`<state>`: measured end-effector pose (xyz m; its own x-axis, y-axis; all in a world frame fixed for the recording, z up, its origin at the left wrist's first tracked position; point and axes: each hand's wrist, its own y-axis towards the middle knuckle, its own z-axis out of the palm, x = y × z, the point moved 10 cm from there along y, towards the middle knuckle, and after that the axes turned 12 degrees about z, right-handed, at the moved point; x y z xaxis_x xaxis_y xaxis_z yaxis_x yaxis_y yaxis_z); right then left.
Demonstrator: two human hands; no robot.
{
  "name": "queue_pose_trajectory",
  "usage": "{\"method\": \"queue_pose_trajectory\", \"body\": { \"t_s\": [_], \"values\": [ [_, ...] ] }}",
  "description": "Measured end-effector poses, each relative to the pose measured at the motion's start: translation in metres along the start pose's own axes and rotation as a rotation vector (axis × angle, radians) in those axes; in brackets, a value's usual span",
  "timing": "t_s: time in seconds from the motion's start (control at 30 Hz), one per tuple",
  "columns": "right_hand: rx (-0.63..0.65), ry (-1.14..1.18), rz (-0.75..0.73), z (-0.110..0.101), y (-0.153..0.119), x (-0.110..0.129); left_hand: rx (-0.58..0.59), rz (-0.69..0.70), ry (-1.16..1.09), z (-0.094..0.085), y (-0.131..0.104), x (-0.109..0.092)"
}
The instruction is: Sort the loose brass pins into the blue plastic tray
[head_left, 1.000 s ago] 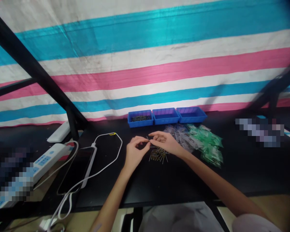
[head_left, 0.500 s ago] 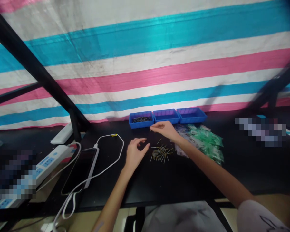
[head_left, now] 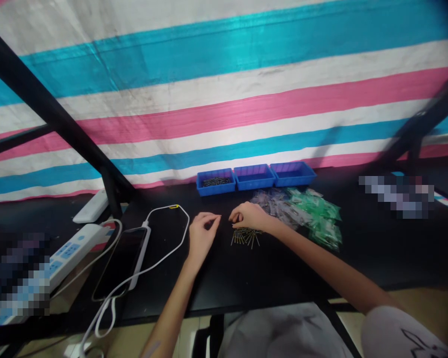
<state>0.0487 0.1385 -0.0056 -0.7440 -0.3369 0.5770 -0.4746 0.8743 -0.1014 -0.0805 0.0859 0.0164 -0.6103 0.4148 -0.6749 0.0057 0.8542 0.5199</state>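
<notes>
A loose pile of thin brass-coloured pins or screws [head_left: 246,237] lies on the black table [head_left: 269,278]. Over its upper edge is my right hand [head_left: 252,217], fingers curled and thumb close to the fingertips; anything between them is too small to make out. Left of the pile, my left hand [head_left: 203,233] has its thumb and forefinger pinched together, and what they hold, if anything, cannot be seen. Behind my hands stand three blue trays in a row: the left tray [head_left: 205,190] holds dark thin pieces, while the middle tray [head_left: 254,184] and the right tray [head_left: 294,181] look empty.
Clear and green plastic packets [head_left: 321,216] are heaped right of my right hand. On the left lie a phone [head_left: 119,263], a looped white cable [head_left: 164,258] and a white power strip [head_left: 72,248]. A striped sheet [head_left: 224,109] hangs behind the table.
My right hand has come down from in front of the trays to the pile's upper edge. The thumb and forefinger of my left hand have closed together. The camera view has shifted slightly.
</notes>
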Motion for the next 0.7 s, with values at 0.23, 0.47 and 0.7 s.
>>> {"method": "queue_pose_trajectory", "body": {
  "t_s": [0.23,0.47,0.7],
  "values": [
    [-0.094,0.111,-0.012,-0.010,0.001,0.001,0.053,-0.012,-0.032,0.007,-0.003,0.001],
    [-0.026,0.591,-0.064,-0.024,-0.005,0.016,0.087,-0.098,-0.282,0.023,0.002,-0.007],
    [-0.176,0.675,0.051,-0.034,-0.009,-0.005,-0.048,-0.198,-0.427,0.015,0.004,0.002]
  ]
}}
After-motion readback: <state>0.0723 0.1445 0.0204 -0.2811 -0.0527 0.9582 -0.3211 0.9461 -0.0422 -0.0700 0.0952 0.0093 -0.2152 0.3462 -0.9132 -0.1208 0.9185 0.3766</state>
